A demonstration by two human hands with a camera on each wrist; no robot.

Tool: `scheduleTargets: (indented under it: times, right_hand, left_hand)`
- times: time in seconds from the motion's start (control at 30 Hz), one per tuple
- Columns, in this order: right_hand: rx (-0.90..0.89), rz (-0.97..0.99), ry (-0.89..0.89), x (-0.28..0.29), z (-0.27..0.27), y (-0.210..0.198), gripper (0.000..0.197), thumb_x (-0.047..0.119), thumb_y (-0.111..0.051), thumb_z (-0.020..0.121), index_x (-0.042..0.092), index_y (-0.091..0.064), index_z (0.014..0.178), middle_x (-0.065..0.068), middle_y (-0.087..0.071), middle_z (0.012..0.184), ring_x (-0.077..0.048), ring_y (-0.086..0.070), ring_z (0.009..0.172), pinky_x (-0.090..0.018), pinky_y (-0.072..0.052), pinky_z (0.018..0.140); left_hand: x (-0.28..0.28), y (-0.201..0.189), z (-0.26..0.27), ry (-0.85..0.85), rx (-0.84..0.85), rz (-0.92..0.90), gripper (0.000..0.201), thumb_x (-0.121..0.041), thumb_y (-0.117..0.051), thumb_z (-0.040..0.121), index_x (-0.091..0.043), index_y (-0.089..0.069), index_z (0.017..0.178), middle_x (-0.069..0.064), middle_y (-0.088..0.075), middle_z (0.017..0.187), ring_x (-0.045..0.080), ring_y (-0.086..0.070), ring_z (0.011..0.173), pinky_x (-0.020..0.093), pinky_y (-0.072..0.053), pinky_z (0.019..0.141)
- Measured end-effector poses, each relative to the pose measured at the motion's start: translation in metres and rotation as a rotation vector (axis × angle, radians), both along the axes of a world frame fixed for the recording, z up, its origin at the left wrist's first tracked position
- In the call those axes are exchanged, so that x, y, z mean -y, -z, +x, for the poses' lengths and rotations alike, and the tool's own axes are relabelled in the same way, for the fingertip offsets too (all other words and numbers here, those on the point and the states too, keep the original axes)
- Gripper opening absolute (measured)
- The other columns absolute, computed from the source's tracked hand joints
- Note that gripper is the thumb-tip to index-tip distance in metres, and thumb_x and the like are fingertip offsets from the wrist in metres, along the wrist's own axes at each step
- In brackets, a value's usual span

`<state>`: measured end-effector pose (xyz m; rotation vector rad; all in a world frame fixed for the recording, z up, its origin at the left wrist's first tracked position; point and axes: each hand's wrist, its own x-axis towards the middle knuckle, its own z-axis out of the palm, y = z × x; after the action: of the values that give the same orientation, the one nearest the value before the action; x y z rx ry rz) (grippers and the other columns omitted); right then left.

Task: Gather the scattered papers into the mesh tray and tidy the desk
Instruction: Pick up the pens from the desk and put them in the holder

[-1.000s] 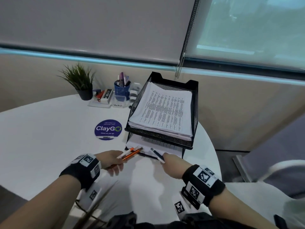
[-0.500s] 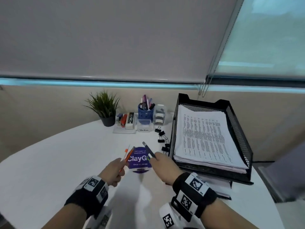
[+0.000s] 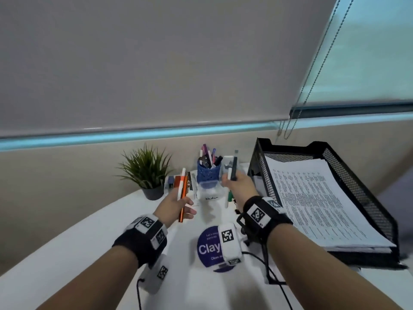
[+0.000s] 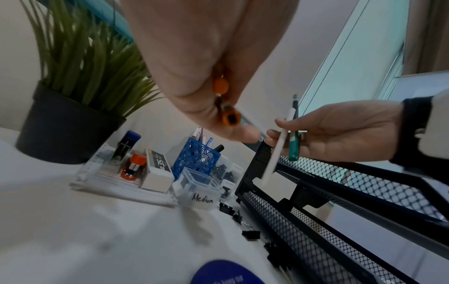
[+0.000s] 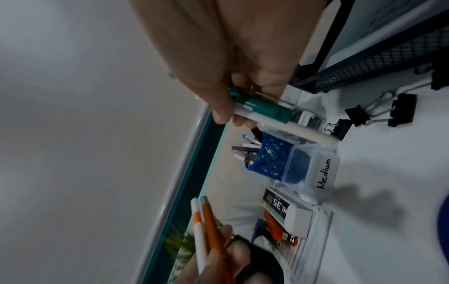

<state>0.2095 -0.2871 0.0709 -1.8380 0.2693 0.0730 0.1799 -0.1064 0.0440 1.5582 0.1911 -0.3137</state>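
Note:
My left hand (image 3: 176,203) grips an orange pen (image 3: 183,198) and a white-and-orange pen (image 3: 181,183), upright, just left of the blue pen cup (image 3: 208,172). To the cup's right, my right hand (image 3: 237,185) holds a green pen (image 4: 293,142) and a white pen (image 4: 275,151); both pens (image 5: 262,113) show again under its fingers. The black mesh tray (image 3: 366,193) stands at the right with a stack of printed papers (image 3: 317,198) in its top tier. Several pens stand in the blue pen cup (image 5: 267,159).
A potted plant (image 3: 148,173) stands at the back left. Beside it lie a white tray with staplers (image 4: 131,163), a staple box and a clear box marked "Medium" (image 4: 201,192). Black binder clips (image 5: 379,113) lie loose by the mesh tray. A purple round sticker (image 3: 207,247) is on the white table.
Both hands have moved away from the mesh tray's front, leftward and toward the back of the table, carrying their pens up to the blue pen cup. The pens now point upward.

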Motion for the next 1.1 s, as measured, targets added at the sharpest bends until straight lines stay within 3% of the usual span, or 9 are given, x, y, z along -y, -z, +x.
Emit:
scheduleTargets:
  times: [0.1,0.23,0.4,0.57,0.7,0.8,0.93,1.03,1.1]
  right_hand:
    - [0.039,0.117,0.145,0.006,0.029,0.000,0.022,-0.002,-0.059,0.085,0.018,-0.062,0.077,-0.008,-0.066,0.094,-0.026,-0.061,0.094,-0.039,-0.048,0.088]
    - [0.098,0.138,0.220,0.009,0.070,-0.006,0.018,0.000,-0.063,0.084,0.016,-0.055,0.079,-0.011,-0.062,0.088,-0.026,-0.061,0.086,-0.044,-0.051,0.089]
    - [0.195,0.121,0.223,-0.004,0.118,0.000,0.027,0.001,-0.064,0.080,0.024,-0.051,0.078,-0.013,-0.060,0.086,-0.028,-0.060,0.083,-0.047,-0.051,0.083]
    - [0.242,0.125,0.061,-0.021,0.147,0.011,0.020,0.000,-0.062,0.082,0.017,-0.051,0.082,-0.008,-0.056,0.080,-0.021,-0.056,0.074,-0.032,-0.051,0.067]
    - [0.214,0.036,-0.107,-0.024,0.158,0.029,0.023,0.001,-0.062,0.083,0.022,-0.053,0.078,0.002,-0.060,0.080,-0.015,-0.059,0.080,-0.029,-0.049,0.080]
    - [0.141,-0.042,-0.149,-0.023,0.159,0.045,0.027,0.002,-0.063,0.082,0.027,-0.053,0.078,-0.004,-0.063,0.085,-0.023,-0.062,0.087,-0.040,-0.052,0.085]
    - [0.073,-0.062,-0.137,-0.017,0.158,0.054,0.029,0.001,-0.064,0.081,0.026,-0.054,0.092,-0.003,-0.063,0.091,-0.023,-0.063,0.091,-0.040,-0.054,0.085]
    - [0.155,0.010,-0.016,-0.011,0.156,0.052,0.027,-0.002,-0.060,0.083,0.019,-0.052,0.099,0.001,-0.058,0.084,-0.019,-0.058,0.087,-0.029,-0.050,0.082]
    - [0.209,-0.017,0.070,-0.008,0.155,0.049,0.024,0.002,-0.061,0.085,0.018,-0.051,0.099,0.000,-0.054,0.091,-0.016,-0.054,0.088,-0.025,-0.046,0.083]
  left_hand:
    - [0.001,0.001,0.026,-0.005,0.006,-0.008,0.010,-0.009,-0.036,0.099,-0.017,-0.042,0.098,0.005,-0.045,0.071,0.012,-0.047,0.039,0.022,-0.041,0.037]
    - [0.008,0.004,0.056,-0.051,0.009,-0.026,0.016,-0.019,-0.035,0.100,-0.018,-0.044,0.087,0.000,-0.040,0.062,0.007,-0.037,0.037,0.016,-0.028,0.036]
    - [0.014,0.007,0.092,-0.102,0.041,-0.120,0.008,-0.008,-0.035,0.099,-0.008,-0.043,0.100,0.007,-0.052,0.072,0.015,-0.052,0.054,0.022,-0.044,0.043]
    - [0.021,0.015,0.125,-0.161,0.062,-0.216,0.010,-0.004,-0.037,0.099,-0.011,-0.042,0.103,0.009,-0.056,0.079,0.018,-0.058,0.062,0.023,-0.051,0.051]
    - [0.030,0.021,0.144,-0.190,0.118,-0.207,0.011,-0.012,-0.036,0.100,-0.013,-0.045,0.095,0.008,-0.055,0.077,0.017,-0.057,0.063,0.025,-0.050,0.057]
    - [0.039,0.022,0.153,-0.243,0.174,-0.185,0.014,-0.011,-0.036,0.100,-0.021,-0.044,0.094,0.007,-0.057,0.077,0.019,-0.059,0.067,0.028,-0.051,0.062]
    - [0.044,0.018,0.164,-0.299,0.275,-0.120,0.015,-0.006,-0.041,0.097,-0.021,-0.046,0.099,0.006,-0.060,0.085,0.018,-0.062,0.080,0.031,-0.053,0.077]
    - [0.046,0.011,0.172,-0.320,0.359,-0.044,0.016,-0.010,-0.039,0.097,-0.023,-0.045,0.090,0.007,-0.059,0.086,0.017,-0.059,0.082,0.021,-0.049,0.070]
    - [0.051,0.009,0.176,-0.332,0.394,0.011,0.012,-0.016,-0.035,0.100,-0.017,-0.045,0.093,0.003,-0.058,0.084,0.014,-0.056,0.078,0.016,-0.046,0.061]
